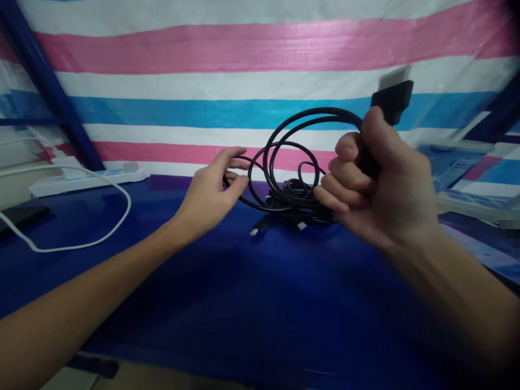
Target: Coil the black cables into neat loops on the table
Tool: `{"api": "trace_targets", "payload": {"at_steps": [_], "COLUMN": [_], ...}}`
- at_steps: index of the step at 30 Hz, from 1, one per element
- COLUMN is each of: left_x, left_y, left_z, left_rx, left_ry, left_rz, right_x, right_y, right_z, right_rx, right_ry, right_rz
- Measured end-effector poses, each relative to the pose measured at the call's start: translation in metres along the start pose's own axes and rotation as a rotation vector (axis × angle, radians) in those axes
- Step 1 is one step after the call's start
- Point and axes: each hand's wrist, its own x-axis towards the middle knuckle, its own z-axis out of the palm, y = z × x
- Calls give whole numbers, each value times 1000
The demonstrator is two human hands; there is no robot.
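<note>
A black cable [284, 157] lies in loose loops over the blue table [227, 292], partly lifted. My right hand [377, 184] is closed in a fist around the cable just below its wide black plug [392, 100], which sticks up above my thumb. My left hand [211, 189] pinches the left edge of a loop between thumb and fingers. More black cable is bunched on the table under the loops, with two small connector ends [255, 231] poking out toward me.
A white power strip [87, 180] with a white cord [81, 244] lies at the back left. A dark flat object [20, 215] sits at the far left edge. A striped pink, white and blue tarp [244, 81] hangs behind. Folded striped material [467, 168] rests at the right.
</note>
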Motion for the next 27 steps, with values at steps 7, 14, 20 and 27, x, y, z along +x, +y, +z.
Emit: {"api": "trace_targets", "payload": {"at_steps": [7,14,20,27], "left_x": [3,6,6,15], "left_y": [0,2,-13,-12], "left_z": [-10,-8,-10,-25], "left_rx": [-16,-159,346,752], "left_ry": [293,-104,-239,-45], "left_rz": [370,160,207,-93], "right_x": [-8,-15,-13,-9], "right_y": [13,29,8,1], "right_z": [6,8,6,1], "right_rx": [-10,-183,-164,-269], "right_ry": [-330,-644,-495,-236], "right_rz": [253,230,190,254]}}
